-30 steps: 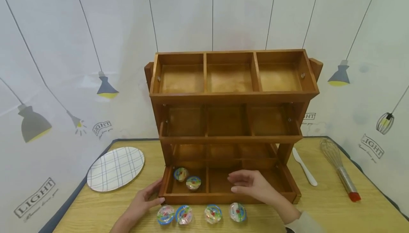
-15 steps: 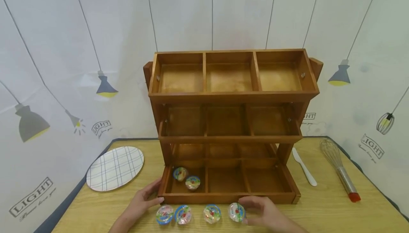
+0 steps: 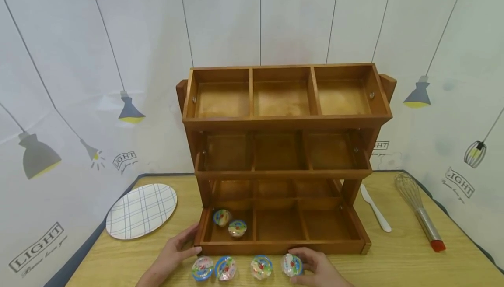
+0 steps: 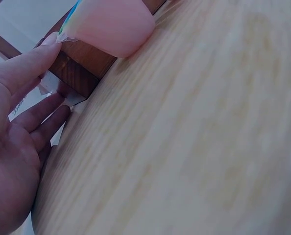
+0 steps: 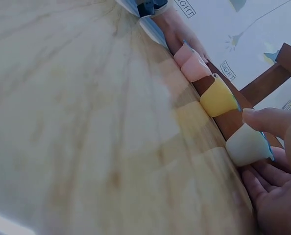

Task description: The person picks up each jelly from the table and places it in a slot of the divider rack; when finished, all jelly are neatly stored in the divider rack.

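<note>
My right hand (image 3: 316, 269) holds the rightmost jelly cup (image 3: 292, 265) on the table, thumb at its near side and fingers behind. In the right wrist view this cup (image 5: 248, 145) has a whitish body. At the rack's lower left corner, my left hand (image 3: 171, 254) rests with fairly straight fingers along the side and the thumb at the front. A yellow-bodied jelly cup (image 3: 261, 267) and two pink ones, a left cup (image 3: 202, 268) and its neighbour (image 3: 225, 268), line the rack's front. Two more cups, one behind (image 3: 222, 218) and one in front (image 3: 237, 229), lie in the bottom left compartment.
The three-tier wooden rack (image 3: 283, 124) has three compartments per tier. A checked oval plate (image 3: 141, 211) lies left of it. On the right are a white knife (image 3: 375, 208) and a whisk (image 3: 420, 210). Printed wall sheeting (image 3: 220, 20) stands behind.
From over the bottom tier, my right hand has come down and right of the rightmost jelly cup, and now closes its fingers on it. My left hand stays at the rack's corner.
</note>
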A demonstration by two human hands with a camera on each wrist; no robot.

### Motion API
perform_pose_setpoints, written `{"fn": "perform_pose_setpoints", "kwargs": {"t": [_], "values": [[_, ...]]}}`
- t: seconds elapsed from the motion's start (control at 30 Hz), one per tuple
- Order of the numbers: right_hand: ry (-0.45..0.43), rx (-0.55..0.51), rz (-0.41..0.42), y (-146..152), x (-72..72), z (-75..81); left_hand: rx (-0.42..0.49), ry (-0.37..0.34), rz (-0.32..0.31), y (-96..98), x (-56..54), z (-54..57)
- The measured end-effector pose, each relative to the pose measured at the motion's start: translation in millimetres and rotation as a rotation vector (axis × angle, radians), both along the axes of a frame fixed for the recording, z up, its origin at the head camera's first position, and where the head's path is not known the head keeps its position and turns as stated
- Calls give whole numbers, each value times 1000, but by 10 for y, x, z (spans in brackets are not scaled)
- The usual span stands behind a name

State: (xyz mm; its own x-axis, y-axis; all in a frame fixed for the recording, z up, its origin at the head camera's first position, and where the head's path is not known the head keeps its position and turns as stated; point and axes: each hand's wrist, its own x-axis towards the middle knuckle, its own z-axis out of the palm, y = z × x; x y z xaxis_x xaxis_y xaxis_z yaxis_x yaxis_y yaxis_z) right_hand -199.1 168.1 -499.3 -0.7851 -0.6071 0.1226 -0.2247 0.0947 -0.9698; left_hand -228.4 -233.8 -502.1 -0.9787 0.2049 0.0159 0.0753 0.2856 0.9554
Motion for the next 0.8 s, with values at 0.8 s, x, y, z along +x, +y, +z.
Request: {"fn": "perform_pose_setpoints", "kwargs": {"t": [0.8], "values": [[-146,37,-37,11,24,57,4,-19,5,4,11,4]]}}
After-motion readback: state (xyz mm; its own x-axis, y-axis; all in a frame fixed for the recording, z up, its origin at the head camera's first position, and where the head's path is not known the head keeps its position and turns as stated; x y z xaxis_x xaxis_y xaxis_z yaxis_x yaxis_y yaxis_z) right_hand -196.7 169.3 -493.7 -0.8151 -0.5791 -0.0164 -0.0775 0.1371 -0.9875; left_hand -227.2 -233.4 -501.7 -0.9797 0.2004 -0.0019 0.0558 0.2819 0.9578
